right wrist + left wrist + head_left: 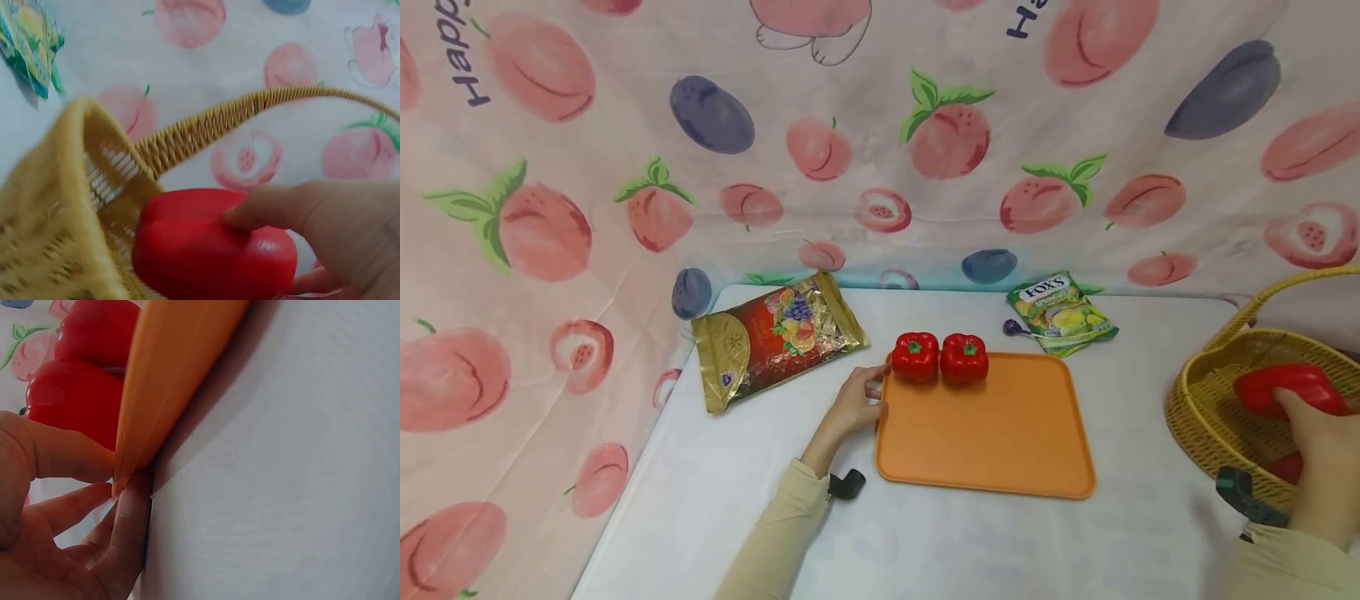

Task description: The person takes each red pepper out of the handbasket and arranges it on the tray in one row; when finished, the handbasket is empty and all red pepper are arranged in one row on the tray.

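Observation:
My left hand [855, 402] pinches the left rim of an orange tray [985, 442], thumb on one side and fingers on the other in the left wrist view. Two red bell peppers [964, 359] stand side by side at the tray's back left corner. At the far right, my right hand [1326, 437] grips another red bell pepper [212, 244] at the mouth of a yellow wicker basket [1197, 400]. Part of a further red object [1287, 467] shows lower in the basket, mostly hidden by the hand and wrist.
A red and gold snack bag [778, 340] lies left of the tray. Behind the tray's right side lie a green and yellow FOX'S candy bag [1063, 315] and a purple lollipop [1013, 327]. The basket's tall handle [206, 125] arches above its rim. A fruit-print cloth hangs behind.

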The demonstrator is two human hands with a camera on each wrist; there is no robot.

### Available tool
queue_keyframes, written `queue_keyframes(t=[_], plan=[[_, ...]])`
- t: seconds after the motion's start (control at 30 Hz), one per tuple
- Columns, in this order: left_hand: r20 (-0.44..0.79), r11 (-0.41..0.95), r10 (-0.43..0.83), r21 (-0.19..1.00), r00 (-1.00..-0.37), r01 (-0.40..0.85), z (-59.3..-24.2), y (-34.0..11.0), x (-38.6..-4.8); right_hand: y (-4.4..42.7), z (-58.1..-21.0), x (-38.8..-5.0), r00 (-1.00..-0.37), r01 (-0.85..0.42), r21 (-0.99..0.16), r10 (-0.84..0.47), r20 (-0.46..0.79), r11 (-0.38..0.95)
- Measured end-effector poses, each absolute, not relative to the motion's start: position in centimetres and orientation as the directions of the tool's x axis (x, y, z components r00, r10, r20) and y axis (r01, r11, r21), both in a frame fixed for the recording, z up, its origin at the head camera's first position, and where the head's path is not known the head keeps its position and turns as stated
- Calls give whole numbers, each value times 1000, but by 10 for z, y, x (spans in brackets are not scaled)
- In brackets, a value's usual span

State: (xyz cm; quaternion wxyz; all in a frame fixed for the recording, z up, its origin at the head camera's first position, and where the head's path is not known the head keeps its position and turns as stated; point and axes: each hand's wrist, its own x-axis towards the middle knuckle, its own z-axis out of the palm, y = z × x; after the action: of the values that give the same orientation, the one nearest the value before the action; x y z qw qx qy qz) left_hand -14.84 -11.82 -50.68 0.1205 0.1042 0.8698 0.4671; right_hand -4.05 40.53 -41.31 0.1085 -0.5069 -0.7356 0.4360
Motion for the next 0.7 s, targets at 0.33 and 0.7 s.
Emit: queue_keyframes(t=[0.33,0.7], plan=[[-109,536,293,842,-950,69,-509,-119,-146,358,-407,-48,-507,534,-827,850,-144,178],[-114,541,302,838,-946,71,-507,-120,-148,313,-411,-65,-648,238,-935,760,50,264]])
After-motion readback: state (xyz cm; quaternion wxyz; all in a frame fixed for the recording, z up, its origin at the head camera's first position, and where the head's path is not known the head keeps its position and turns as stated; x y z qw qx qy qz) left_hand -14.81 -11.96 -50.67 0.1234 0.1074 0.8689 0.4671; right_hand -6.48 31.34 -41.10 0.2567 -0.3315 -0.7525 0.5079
